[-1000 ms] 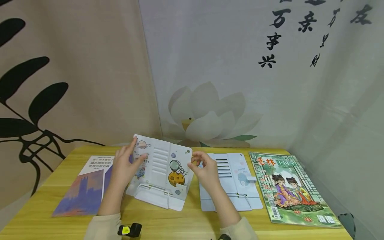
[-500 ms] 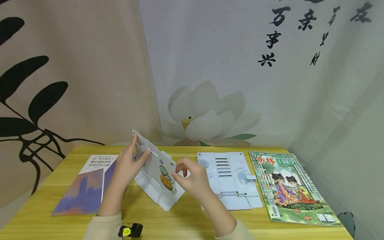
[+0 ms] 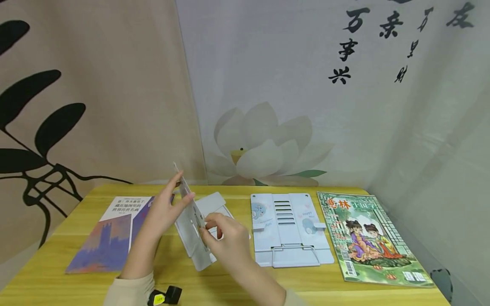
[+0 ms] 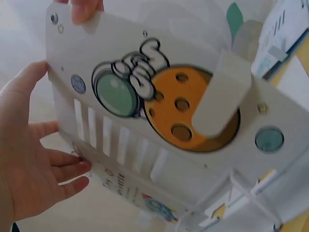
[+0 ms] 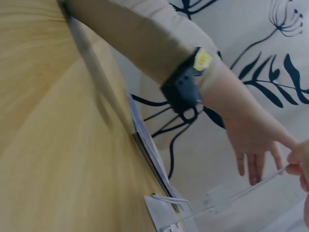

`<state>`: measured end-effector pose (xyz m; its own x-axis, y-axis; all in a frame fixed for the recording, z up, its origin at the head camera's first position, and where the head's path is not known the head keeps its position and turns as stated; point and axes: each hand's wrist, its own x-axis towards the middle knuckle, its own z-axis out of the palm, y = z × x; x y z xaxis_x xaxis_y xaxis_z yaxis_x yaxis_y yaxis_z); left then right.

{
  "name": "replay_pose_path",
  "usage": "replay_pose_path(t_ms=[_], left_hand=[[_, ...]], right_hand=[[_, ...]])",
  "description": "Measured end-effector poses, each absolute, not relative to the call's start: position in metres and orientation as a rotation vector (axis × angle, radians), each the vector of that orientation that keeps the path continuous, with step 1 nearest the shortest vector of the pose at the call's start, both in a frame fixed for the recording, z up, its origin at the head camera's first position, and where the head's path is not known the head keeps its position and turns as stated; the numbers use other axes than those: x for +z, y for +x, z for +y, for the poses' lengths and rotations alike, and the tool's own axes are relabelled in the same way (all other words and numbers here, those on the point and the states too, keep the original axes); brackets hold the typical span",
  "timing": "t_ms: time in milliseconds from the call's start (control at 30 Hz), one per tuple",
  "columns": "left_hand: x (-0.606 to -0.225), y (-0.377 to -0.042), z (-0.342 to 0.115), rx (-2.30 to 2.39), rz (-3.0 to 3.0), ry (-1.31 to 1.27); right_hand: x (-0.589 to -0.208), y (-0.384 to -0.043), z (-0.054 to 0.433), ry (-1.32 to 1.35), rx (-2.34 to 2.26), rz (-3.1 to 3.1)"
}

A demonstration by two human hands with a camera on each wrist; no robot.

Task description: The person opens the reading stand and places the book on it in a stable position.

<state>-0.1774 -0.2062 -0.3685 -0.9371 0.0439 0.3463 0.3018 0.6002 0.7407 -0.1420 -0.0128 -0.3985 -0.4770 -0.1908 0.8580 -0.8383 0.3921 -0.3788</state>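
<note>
A white book stand [image 3: 187,233] with an astronaut print is tilted up, almost edge-on in the head view. The left wrist view shows its printed face with the orange moon [image 4: 164,108], slots and a page clip [image 4: 224,96]. My right hand [image 3: 229,240] pinches the stand's near edge between thumb and index finger. My left hand [image 3: 164,212] is at the opposite edge, thumb touching it, the other fingers straight and spread in the left wrist view. A white plate [image 3: 212,204] of the stand shows behind the panel.
A second white book stand [image 3: 291,238] lies flat to the right on the wooden table [image 3: 214,289]. A green magazine [image 3: 375,242] is beyond it. On the left lies a purple-blue book [image 3: 107,242], partly behind my left arm. A curtain [image 3: 268,85] hangs behind.
The astronaut stand has turned from facing me to nearly edge-on. My right hand has moved left with its edge, uncovering the second stand. My left hand has shifted slightly right.
</note>
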Motion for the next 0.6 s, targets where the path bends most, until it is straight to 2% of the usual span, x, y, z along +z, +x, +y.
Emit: replay_pose_path(t_ms=[167, 400, 600], left_hand=[[-0.364, -0.173, -0.206, -1.301, -2.555, -0.321], [-0.364, -0.169, -0.214, -1.443, -2.549, -0.353], [-0.367, -0.173, -0.219, -1.5, -2.494, -0.419]], right_hand=[[-0.401, -0.138, -0.017, 0.915, 1.088, -1.881], [-0.407, -0.145, -0.013, 1.141, 1.203, -1.852], [-0.424, -0.165, -0.002, 0.948, 1.214, -2.191]])
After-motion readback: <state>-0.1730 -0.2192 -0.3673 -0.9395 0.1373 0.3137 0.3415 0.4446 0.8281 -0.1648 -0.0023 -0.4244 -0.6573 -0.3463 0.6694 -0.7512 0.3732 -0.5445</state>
